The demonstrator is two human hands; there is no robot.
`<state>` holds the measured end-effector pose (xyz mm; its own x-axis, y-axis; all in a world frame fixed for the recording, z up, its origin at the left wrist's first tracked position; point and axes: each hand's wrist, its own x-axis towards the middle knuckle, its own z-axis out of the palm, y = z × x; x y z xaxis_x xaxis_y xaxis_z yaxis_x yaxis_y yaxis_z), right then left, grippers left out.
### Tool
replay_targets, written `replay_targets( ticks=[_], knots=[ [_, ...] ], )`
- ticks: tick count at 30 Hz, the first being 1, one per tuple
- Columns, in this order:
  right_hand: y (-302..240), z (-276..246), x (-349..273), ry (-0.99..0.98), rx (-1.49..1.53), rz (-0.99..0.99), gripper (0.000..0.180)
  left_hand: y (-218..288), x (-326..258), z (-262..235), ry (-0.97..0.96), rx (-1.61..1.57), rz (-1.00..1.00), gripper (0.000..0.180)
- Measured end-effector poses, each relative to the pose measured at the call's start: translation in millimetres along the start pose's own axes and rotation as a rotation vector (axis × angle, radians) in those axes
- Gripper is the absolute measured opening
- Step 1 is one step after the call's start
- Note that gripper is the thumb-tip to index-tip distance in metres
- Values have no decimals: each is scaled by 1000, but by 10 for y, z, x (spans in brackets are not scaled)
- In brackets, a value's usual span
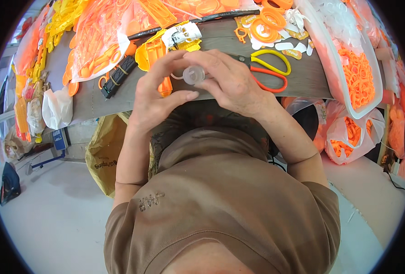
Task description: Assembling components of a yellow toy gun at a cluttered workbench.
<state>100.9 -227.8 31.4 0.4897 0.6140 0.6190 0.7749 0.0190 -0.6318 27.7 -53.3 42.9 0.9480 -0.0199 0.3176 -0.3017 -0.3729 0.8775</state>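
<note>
My right hand [233,82] pinches a small clear plastic cap [193,75] between thumb and fingers, above the front of the table. The cap is round, and a thin whitish strap [177,76] sticks out on its left side. My left hand [151,86] curves around the left of the cap, thumb and fingers apart; its fingertips meet the right hand's fingers above the cap. Just behind the hands lie orange and yellow plastic parts [156,51] and a white cylindrical piece [184,34]. Scissors [271,71] with a yellow and a red handle lie beside my right hand.
A black bar with a rubber band [119,76] lies at the left. Farther back sits a clear bag of orange parts [103,39]. To the right stands a white bin [323,50] holding small orange pieces. A brown paper bag [103,150] is below the table edge.
</note>
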Motion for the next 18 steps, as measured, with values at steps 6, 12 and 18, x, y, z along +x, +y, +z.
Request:
replay_targets(
  ticks=[6, 12, 18],
  knots=[
    [-54, -18, -64, -47, 401, 366, 28, -76, -103, 76, 131, 12, 9, 51],
    [-112, 246, -171, 141, 543, 584, 10, -76, -71, 188, 135, 399, 302, 54],
    [-14, 283, -160, 160, 157, 308, 4, -178, 37, 48, 105, 430, 402, 53]
  ],
)
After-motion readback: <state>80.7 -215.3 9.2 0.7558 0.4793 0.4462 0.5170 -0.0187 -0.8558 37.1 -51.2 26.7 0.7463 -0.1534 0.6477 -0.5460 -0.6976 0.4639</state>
